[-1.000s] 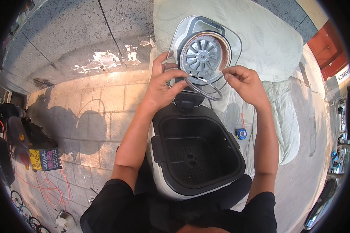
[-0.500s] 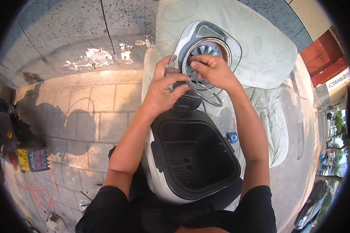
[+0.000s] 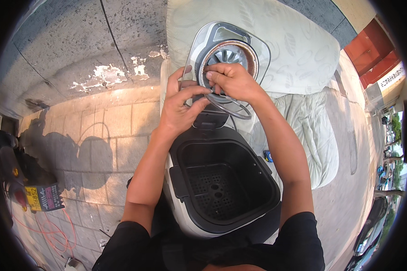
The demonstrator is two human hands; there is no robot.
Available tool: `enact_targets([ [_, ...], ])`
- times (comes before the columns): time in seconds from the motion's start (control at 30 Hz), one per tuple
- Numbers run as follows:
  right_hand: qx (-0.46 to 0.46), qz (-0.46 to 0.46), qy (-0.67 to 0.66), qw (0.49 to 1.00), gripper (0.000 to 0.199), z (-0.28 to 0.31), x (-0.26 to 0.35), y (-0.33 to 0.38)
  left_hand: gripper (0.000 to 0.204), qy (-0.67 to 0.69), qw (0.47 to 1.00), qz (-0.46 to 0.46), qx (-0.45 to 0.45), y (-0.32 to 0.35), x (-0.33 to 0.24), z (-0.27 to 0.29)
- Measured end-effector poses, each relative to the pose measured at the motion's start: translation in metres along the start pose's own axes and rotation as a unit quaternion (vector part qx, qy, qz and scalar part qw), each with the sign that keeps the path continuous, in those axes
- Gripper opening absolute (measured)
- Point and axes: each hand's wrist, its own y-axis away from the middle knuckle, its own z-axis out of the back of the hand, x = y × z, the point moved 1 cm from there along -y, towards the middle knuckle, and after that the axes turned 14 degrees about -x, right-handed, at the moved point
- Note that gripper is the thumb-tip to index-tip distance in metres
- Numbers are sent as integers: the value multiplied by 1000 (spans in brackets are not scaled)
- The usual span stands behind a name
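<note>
A white and black air fryer [image 3: 178, 217] stands before me, its lid [image 3: 208, 34] raised and leaning back. In the lid's round opening sits a metal fan [image 3: 225, 56] inside a rusty-edged rim. My left hand [image 3: 178, 106] pinches a grey metal heating tube [image 3: 239, 114], bent into a loop, near the lower edge of the opening. Thumb and fingers of my right hand [image 3: 233, 81] are closed over the opening beside the fan; whatever lies between them is too small to make out. The black basket [image 3: 199, 165] below has a perforated bottom.
A pale padded cushion [image 3: 298, 49] lies behind the lid, with crumpled cloth [image 3: 319, 140] at right. A blue tape measure [image 3: 267, 156] is partly behind my right forearm. At far left are a parked scooter [image 3: 7, 167] and an orange cord [image 3: 54, 232] on the paving.
The whole view has shifted slightly, and my right forearm now covers part of the tape measure. Both hands keep nearly the same grip and place at the lid's opening.
</note>
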Motion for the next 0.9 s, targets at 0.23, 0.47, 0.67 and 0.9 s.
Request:
enact_targets([
  [0.23,-23,-14,-16,999,30,-5,-1,0,30,9,1000,3,-3,-1,0,-1],
  [0.47,-36,-8,1,999,29,-8,4,1,29,3,1000,6,-2,-1,2,1],
  [0.67,-54,1,11,999,28,-11,7,2,29,2,1000,19,2,-2,0,3],
  [0.9,-73,49,47,995,28,-13,1,-1,30,6,1000,16,1,-3,3,3],
])
